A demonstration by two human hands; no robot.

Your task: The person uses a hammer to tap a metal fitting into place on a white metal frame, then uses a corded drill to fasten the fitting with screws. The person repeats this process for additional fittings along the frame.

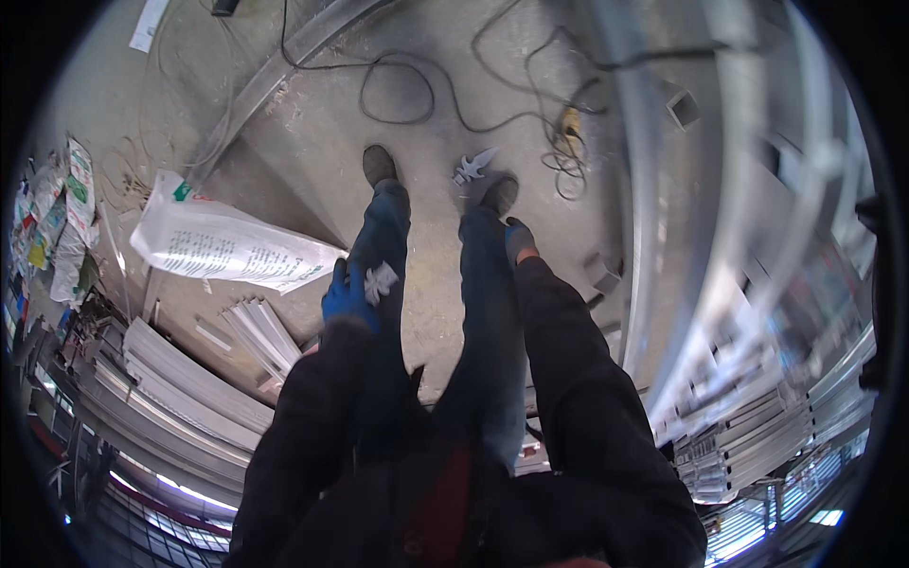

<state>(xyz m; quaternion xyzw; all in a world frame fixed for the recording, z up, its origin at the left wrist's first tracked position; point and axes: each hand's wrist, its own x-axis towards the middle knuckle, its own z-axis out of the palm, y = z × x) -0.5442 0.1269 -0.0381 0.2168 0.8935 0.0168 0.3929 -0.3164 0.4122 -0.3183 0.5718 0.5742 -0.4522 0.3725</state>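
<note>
My left hand (347, 301), in a blue glove, is in front of my left leg. A small pale grey, jagged-edged piece (381, 282) sticks out on its right side, apparently gripped by the thumb side. Just beyond the fingertips ends a long white printed plastic sack (237, 248); whether they touch it I cannot tell. My right hand (518, 242), in a dark glove, hangs beside my right lower leg, its fingers pointing down and partly hidden. On the floor by my right shoe lies a similar pale grey jagged piece (472, 168).
Black cable (445, 90) loops across the floor to a yellow connector (571, 131). Long metal profiles (653, 189) run along the right, blurred. More profiles (189, 379) are stacked at left, near crumpled bags (76, 218). A metal bar (275, 80) lies at the far left.
</note>
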